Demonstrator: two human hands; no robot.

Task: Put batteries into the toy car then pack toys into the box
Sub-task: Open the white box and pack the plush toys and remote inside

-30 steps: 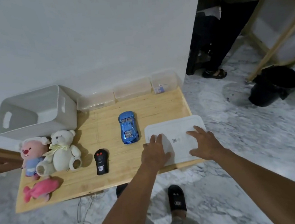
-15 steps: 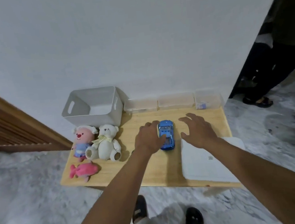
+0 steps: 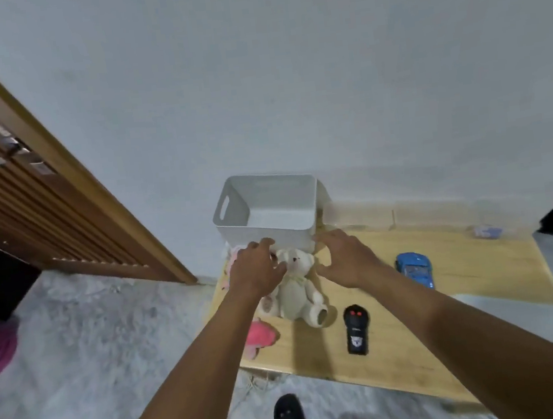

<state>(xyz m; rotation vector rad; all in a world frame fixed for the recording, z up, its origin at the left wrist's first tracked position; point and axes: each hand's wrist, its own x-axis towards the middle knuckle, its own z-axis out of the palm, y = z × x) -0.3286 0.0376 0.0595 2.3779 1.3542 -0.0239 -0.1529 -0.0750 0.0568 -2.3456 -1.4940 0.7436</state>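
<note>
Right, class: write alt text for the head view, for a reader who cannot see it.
A person's left hand and right hand reach either side of a white teddy bear on a wooden table, in front of an open white box. A blue toy car, a black remote and a pink plush lie nearby.

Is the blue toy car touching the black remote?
Apart. Head view: wooden table shows between the blue toy car and the black remote.

No legible text or labels.
</note>
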